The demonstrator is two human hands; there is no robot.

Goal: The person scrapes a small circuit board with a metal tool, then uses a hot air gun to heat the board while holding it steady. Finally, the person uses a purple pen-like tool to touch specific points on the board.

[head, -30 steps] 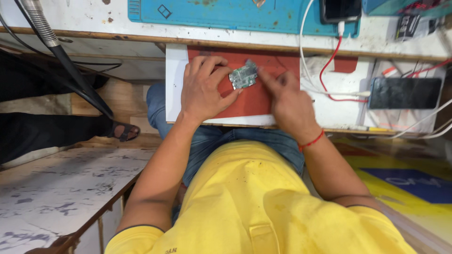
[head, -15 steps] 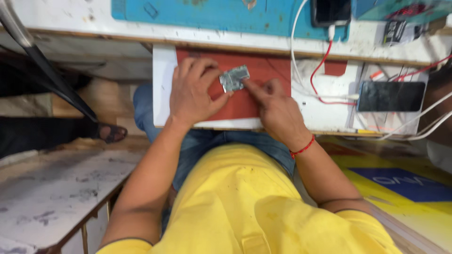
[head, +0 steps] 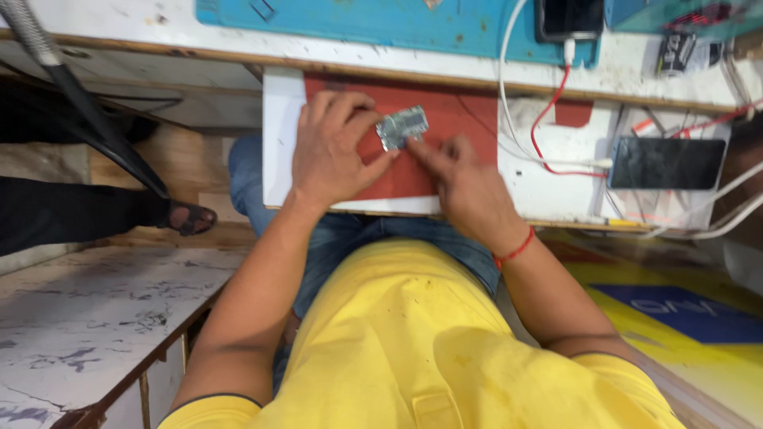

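Observation:
A small silver-grey circuit board (head: 401,127) lies on a red mat (head: 461,111), which covers a white pull-out shelf (head: 278,135) under the bench. My left hand (head: 334,151) rests on the mat, its thumb and fingers curled against the board's left side, pinning it. My right hand (head: 465,187) is blurred. Its bunched fingertips meet the board's lower right edge, and I cannot tell whether they grip it. A red thread circles my right wrist. My yellow shirt fills the lower part of the view.
A blue work mat (head: 358,24) lies on the bench top beside a phone on a cable (head: 568,16). A dark phone (head: 668,163) sits on the shelf among red and white wires (head: 548,119). A black flexible arm (head: 87,111) slants at left above another person's sandalled foot (head: 189,216).
The view has shifted slightly. Both hands stay at the circuit board on the red mat, and the right fingers have slid along its right edge.

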